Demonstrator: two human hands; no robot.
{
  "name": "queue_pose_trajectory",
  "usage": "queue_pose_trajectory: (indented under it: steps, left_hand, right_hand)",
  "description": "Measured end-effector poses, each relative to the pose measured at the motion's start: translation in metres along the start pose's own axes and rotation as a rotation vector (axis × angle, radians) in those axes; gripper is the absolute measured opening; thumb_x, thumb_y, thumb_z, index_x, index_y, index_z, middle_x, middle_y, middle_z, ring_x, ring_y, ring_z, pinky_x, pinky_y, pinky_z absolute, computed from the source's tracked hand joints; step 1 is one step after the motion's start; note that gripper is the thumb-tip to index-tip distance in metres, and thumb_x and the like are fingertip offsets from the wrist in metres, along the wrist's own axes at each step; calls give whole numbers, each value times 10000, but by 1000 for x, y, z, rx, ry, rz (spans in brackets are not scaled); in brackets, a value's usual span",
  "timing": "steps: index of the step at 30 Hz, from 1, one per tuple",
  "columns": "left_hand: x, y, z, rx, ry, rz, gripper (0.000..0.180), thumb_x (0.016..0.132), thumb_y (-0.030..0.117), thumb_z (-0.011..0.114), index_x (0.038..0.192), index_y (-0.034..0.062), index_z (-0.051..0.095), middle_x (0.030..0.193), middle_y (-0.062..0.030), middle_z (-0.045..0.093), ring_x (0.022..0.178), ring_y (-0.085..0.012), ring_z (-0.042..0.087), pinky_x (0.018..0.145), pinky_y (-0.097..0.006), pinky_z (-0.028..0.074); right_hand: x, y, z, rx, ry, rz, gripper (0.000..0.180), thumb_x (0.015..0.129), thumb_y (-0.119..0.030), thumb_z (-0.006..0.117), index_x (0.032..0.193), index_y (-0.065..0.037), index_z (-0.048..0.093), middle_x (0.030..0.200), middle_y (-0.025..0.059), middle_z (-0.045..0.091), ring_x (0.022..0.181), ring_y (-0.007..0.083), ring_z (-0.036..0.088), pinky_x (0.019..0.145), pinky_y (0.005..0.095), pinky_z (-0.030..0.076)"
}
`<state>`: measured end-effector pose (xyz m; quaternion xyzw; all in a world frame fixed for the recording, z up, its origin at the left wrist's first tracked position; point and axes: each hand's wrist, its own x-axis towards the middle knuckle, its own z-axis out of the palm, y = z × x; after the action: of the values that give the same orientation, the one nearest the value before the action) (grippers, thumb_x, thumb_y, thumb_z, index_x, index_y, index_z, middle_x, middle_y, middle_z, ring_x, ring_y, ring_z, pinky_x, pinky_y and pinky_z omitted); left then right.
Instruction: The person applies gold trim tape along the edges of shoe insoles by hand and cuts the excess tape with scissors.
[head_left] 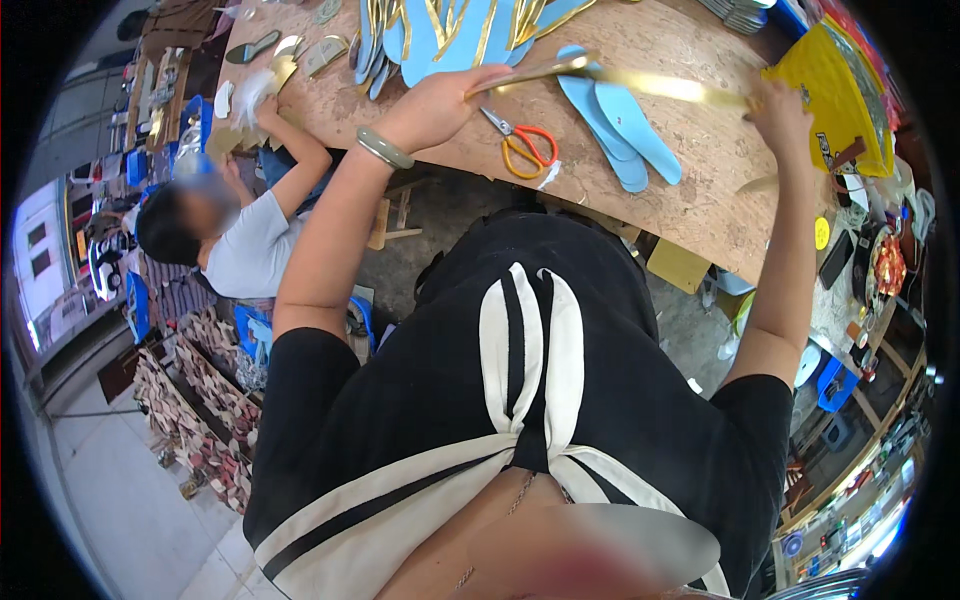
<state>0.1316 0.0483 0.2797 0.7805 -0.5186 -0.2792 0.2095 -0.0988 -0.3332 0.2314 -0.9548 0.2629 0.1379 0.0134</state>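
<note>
- Gripping a long, narrow, shiny gold strip [650, 82] near its left end, the fingers of the left hand [432, 108] were closed.
- The right hand [782, 118] met the strip's other end; blur hid whether its fingertips pinched or merely touched it, so I could not tell.
- The strip lay rightward from the left fingers and leftward from the right ones, its long axis running sideways between the hands and dipping slightly toward the right. Neither hand was nearer: each was at one end.
- Below the strip in view lay overlapping light-blue, flat, sole-shaped pieces [632, 125], their length slanting across the strip's line; whether the strip touched them could not be told.
- Just left of these, nearer the body, rested metal scissors with orange handles [512, 132], their blades pointing toward the left hand.
- Beyond the left hand, at the far side, spread a group of light-blue flat pieces with gold bands [450, 45].
- All these stood on a worn, light-brown wooden table [715, 215].
- Beside the right hand, outward, was a bright yellow bag [825, 75].
- Farther left, a co-worker in a pale grey shirt [250, 250] sat at the table's side.
</note>
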Motion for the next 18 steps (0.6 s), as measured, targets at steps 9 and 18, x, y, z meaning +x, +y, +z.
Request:
queue_pose_trajectory:
  steps: [9, 18]
  left_hand:
    - [11, -57, 35, -252, 165, -393, 307, 885, 119, 469, 1184, 88, 535, 998, -125, 647, 845, -281, 625, 730, -359, 482]
    - [3, -67, 55, -1783, 159, -559, 395, 920, 104, 374, 1212, -161, 387, 1165, -261, 532, 1049, -347, 570, 912, -426, 471]
  right_hand:
    - [-24, -240, 135, 742, -193, -463, 203, 802, -200, 598, 954, -68, 621, 923, 129, 628, 907, 295, 595, 788, 393, 476]
    - [13, -309, 205, 491, -164, -366, 506, 746, -325, 648, 1141, -90, 438, 929, 196, 603, 872, 339, 617, 724, 443, 504]
